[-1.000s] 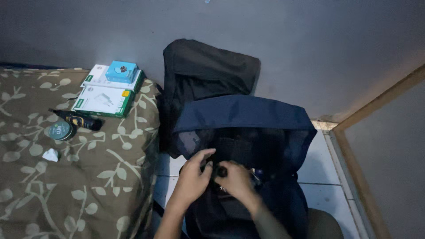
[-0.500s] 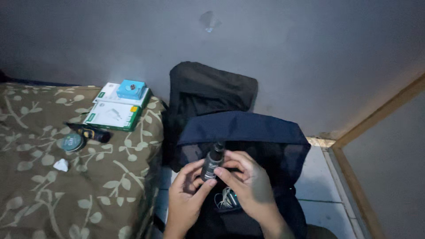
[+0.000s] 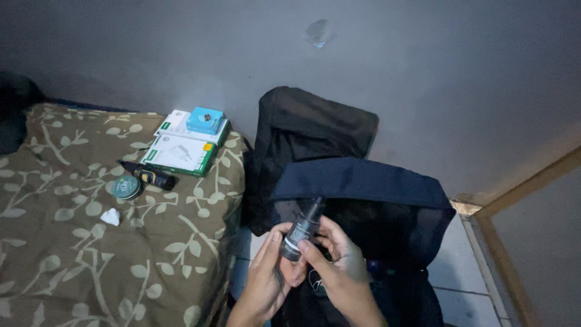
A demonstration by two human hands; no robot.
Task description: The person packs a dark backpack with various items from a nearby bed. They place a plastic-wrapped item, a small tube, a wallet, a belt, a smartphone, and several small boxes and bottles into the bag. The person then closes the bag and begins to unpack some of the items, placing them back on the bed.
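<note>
- Leftward, a bed (image 3: 91,254) with a brown leaf-patterned cover fills my view.
- Ahead, a navy backpack (image 3: 363,194) gapes open on the floor, a black bag (image 3: 315,130) behind it.
- White and blue boxes (image 3: 184,142) lie on the bed.
- Both my left hand (image 3: 269,275) and right hand (image 3: 339,266) have fingers grasping a small dark bottle (image 3: 301,230), tilted above the backpack.

I see my left hand (image 3: 266,281) and right hand (image 3: 336,269) at lower centre, gripping a small bottle (image 3: 301,229) between them, above an open backpack (image 3: 363,206). On the mattress (image 3: 91,254) at left lie stacked boxes (image 3: 184,145), a tube (image 3: 148,175) and a round tin (image 3: 126,188).
</note>
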